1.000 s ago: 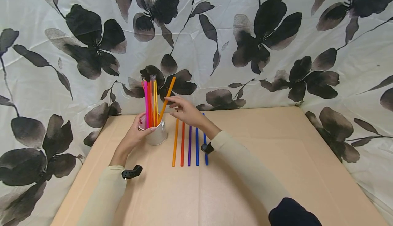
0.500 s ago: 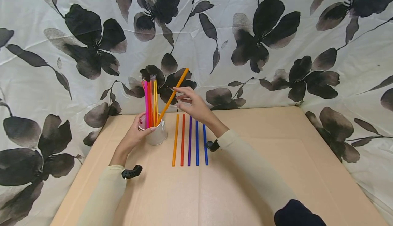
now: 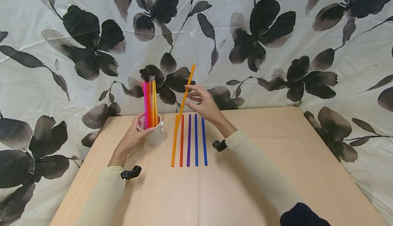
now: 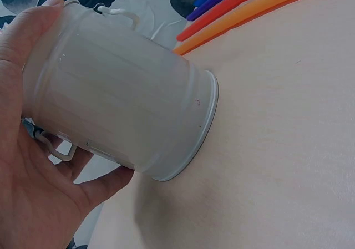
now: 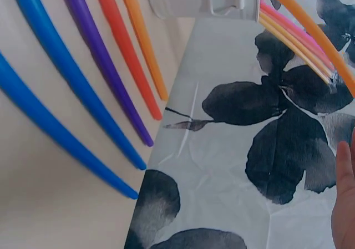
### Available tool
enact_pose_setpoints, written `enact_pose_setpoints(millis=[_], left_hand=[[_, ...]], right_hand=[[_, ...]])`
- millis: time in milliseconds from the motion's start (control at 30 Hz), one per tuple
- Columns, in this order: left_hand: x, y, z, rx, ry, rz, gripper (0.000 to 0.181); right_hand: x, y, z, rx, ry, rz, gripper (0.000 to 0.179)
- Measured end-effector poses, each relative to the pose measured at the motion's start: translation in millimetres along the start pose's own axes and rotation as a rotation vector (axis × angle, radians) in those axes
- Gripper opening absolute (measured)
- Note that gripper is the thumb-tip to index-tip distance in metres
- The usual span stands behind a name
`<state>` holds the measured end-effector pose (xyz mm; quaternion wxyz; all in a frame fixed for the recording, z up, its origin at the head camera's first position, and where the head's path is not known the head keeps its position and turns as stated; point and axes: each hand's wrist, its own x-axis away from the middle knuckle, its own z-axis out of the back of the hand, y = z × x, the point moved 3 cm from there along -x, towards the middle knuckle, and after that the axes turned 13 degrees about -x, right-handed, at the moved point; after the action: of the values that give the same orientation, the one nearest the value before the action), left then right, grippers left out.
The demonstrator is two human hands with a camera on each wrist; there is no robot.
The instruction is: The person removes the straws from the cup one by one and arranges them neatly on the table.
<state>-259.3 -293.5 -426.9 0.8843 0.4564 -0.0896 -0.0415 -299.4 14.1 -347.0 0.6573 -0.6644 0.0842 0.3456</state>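
Observation:
My left hand (image 3: 134, 132) grips a small white metal bucket (image 3: 157, 138) by its rim and side; the left wrist view shows thumb and fingers around the bucket wall (image 4: 116, 88). Several pink, red and yellow drinking straws (image 3: 149, 103) stand in it. Just right of the bucket, my right hand (image 3: 204, 104) pinches an orange straw (image 3: 190, 74) between thumb and fingertips. That straw leans, its lower end overlapping the top of an orange straw (image 3: 174, 147) lying on the table. In the right wrist view the held straw (image 5: 316, 27) passes in front of the bucket.
Right of the lying orange straw, a red straw (image 3: 182, 144), a purple straw (image 3: 188, 144) and two blue straws (image 3: 196, 144) lie side by side on the wooden table (image 3: 261, 171). A white floral cloth (image 3: 196, 52) hangs behind the table's far edge.
My right hand has drawn the orange straw out of the bucket and moved it right, over the row's left end. My left hand keeps its hold on the bucket.

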Motion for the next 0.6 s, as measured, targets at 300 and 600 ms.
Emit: enact_pose_setpoints(millis=[300, 600], left_hand=[[-0.9, 0.1, 0.2, 0.001, 0.001, 0.008, 0.094], [-1.6, -0.1, 0.6, 0.013, -0.001, 0.010, 0.094]], right_hand=[[7.5, 1.6, 17.2, -0.065, 0.021, -0.053, 0.057], [13.1, 40.4, 38.7, -0.035, 0.059, -0.094, 0.056]])
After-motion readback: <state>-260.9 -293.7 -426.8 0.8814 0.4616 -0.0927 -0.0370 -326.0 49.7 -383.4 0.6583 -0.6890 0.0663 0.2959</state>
